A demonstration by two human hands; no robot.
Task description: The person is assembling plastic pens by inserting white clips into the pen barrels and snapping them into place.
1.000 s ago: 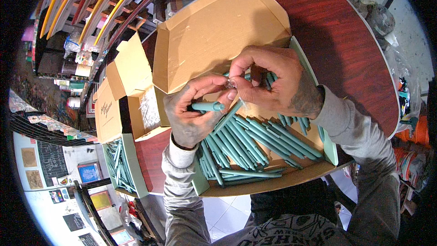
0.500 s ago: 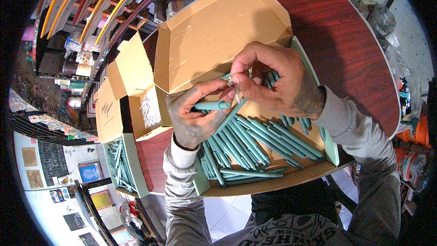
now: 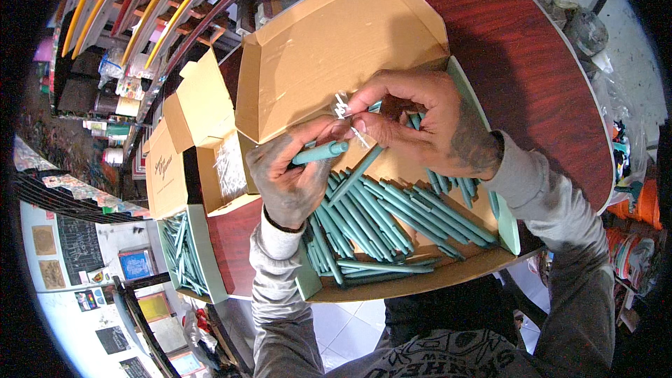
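My left hand (image 3: pixel 290 171) is closed around a teal pen (image 3: pixel 318 154), its end pointing right. The thumb and forefinger meet my right hand (image 3: pixel 427 126) at a small clear piece with white marks or bits (image 3: pixel 341 104); its exact kind is too small to tell. My right thumb and forefinger pinch this piece. Teal shows by my right fingers, but whether that hand also holds pens is unclear. Below both hands lies an open cardboard box (image 3: pixel 336 21) with many teal pens (image 3: pixel 378 217) in rows. One pen (image 3: pixel 355 175) slants up just under the fingertips.
Left of the big box stands a smaller open box (image 3: pixel 229 168) with thin white sticks. Nearer me, a pale green box (image 3: pixel 215 259) holds more teal pens. All rest on a dark red table (image 3: pixel 518 77). A rack (image 3: pixel 133 14) with yellow-edged frames stands at the far left.
The small clear piece now sticks up higher above my fingertips, showing more white. My left hand has shifted slightly left and up, tilting its pen. The boxes have stayed put.
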